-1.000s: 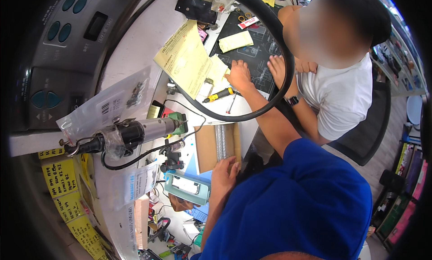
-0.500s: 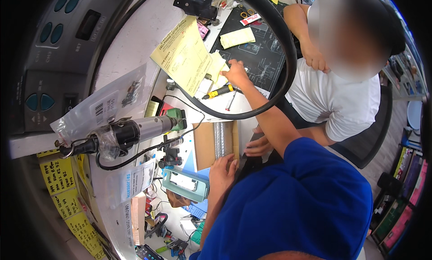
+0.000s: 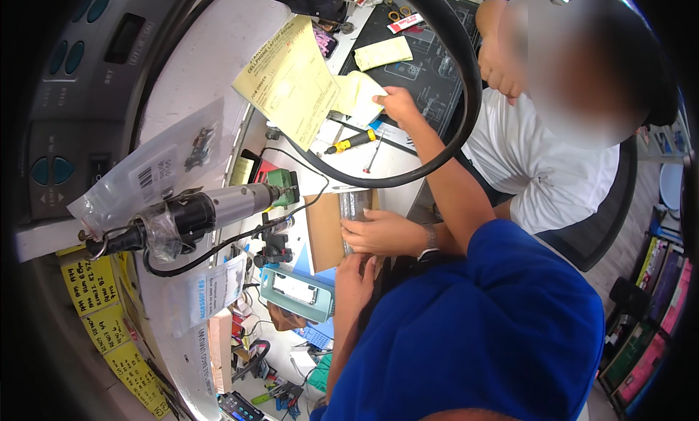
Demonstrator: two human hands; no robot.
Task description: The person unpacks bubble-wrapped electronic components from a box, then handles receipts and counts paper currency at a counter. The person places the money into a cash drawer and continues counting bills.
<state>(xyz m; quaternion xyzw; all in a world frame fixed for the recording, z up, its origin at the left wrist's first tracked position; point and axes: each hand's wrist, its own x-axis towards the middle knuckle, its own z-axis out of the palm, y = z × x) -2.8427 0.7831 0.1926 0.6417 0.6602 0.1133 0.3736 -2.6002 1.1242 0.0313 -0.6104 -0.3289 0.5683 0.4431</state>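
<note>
White table [image 3: 397,202] is crowded under both hands. Yellow paper [image 3: 357,93] is pinched by the right hand [image 3: 399,106]. Just nearer than this hand lies a screwdriver [image 3: 353,141]. The left hand [image 3: 354,279], fingers bent, is at a brown box [image 3: 324,235]; I cannot tell if it grips. Just beyond it is a co-worker's hand [image 3: 375,233]; to its left, a green tray [image 3: 291,309].

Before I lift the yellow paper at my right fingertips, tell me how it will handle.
The yellow paper will probably flop, as it looks like a thin sheet and the right hand is at only one edge. It should feel light, with no thick body visible. It might catch the larger yellow sheet, which appears close against its left side.
</note>
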